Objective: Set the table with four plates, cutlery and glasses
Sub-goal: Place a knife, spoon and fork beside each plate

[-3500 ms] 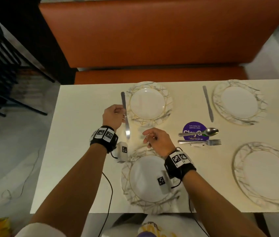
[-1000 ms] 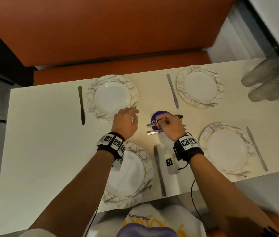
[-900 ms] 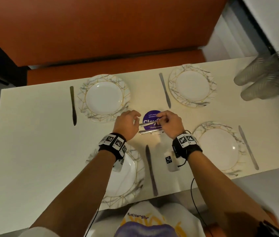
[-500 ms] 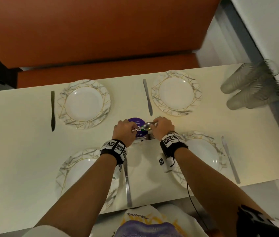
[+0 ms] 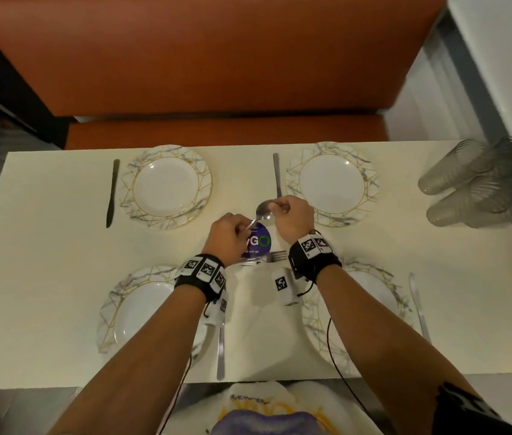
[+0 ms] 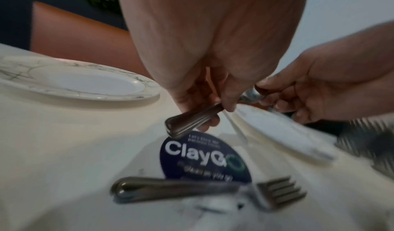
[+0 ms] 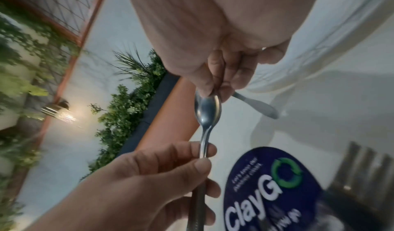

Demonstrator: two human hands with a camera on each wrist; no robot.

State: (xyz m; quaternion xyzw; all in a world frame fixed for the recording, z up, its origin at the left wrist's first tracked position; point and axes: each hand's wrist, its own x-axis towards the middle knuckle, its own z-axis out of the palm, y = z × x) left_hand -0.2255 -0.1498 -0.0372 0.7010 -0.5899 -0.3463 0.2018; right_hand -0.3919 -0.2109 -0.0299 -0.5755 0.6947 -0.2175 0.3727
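Note:
Both hands hold one metal spoon point(image 5: 262, 211) above the table's middle. My left hand point(image 5: 242, 229) pinches its ribbed handle point(image 6: 192, 120), and my right hand point(image 5: 275, 208) pinches the bowl point(image 7: 206, 110). A fork point(image 5: 275, 255) lies below them beside a purple round sticker point(image 5: 258, 243). Four marble-rimmed plates are laid out: far left point(image 5: 170, 186), far right point(image 5: 331, 183), near left point(image 5: 141, 309), near right point(image 5: 370, 306). A knife lies by each: far left point(image 5: 112, 193), far middle point(image 5: 276, 174), near middle point(image 5: 220, 350), near right point(image 5: 417, 306).
Several clear ribbed glasses point(image 5: 474, 183) lie stacked on their sides at the table's point(image 5: 44, 262) right end. An orange bench point(image 5: 217, 133) runs along the far side. Cables hang from both wrists over the near edge.
My right hand picked the spoon up off the sticker and my left hand joined it; both now hold it raised. The fork stayed on the table. The head view shifted.

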